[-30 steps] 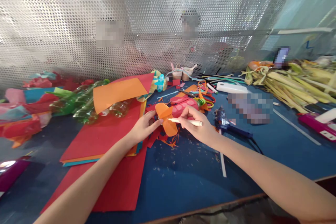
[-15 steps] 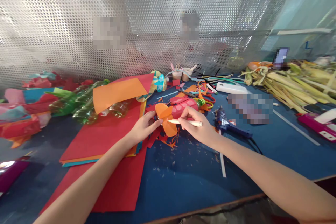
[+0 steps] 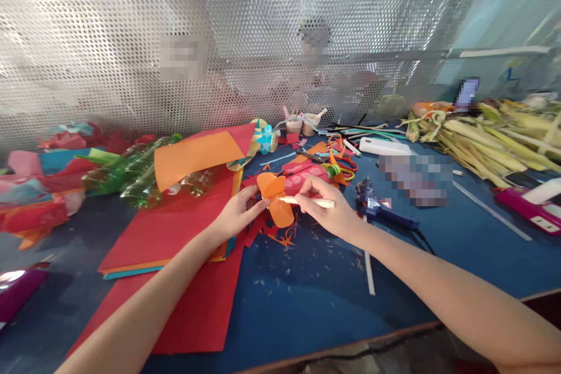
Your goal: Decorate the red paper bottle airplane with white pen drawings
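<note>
My right grip is clamped on a white marker, its tip pointing left and meeting the middle of the orange paper cutout. The cutout lies between my two hands, its rounded lobes spreading far and near. My left grip has thumb and fingers apart, the thumb tip at the cutout's left edge; whether it presses down is hard to make out, though it seems to steady the paper.

Just beyond my right fingers lies a pink spotted bottle with a green cap, and orange paper scraps sit on the near side of the cutout. To the left, red sheets are stacked on the blue counter, and green plastic bottles lie farther left. To the right is a dark blue glue gun; pale husks are heaped at the far right.
</note>
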A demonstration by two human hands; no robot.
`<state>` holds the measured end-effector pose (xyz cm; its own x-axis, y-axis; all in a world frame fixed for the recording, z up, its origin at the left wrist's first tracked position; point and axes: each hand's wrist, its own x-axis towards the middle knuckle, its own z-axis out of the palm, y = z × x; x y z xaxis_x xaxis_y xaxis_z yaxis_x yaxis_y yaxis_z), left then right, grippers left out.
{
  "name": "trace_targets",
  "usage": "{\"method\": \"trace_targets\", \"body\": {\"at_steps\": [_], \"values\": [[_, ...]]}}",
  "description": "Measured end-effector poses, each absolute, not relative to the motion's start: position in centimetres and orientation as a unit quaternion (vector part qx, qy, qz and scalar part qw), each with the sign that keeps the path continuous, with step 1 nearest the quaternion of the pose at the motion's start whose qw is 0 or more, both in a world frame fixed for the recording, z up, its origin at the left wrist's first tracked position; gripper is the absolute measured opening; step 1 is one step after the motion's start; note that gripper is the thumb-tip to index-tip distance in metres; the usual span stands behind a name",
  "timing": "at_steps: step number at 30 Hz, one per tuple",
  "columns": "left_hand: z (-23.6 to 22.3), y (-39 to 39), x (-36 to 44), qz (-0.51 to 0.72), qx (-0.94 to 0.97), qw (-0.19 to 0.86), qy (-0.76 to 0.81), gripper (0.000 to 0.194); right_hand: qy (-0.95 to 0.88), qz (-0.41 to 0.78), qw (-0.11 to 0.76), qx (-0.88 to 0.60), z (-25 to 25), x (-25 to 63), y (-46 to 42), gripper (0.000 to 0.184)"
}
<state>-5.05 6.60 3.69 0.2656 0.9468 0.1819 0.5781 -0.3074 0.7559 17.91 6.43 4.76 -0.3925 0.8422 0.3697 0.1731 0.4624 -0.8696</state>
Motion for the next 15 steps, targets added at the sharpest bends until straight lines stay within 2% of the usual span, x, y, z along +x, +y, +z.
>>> {"method": "trace_targets", "body": {"at_steps": [15], "values": [[3.84, 6.57, -4.98, 0.302, 0.753, 0.269, 0.519, 0.056, -0.739, 0.386, 0.43, -0.346, 4.66, 17.95, 6.4, 0.019]]}}
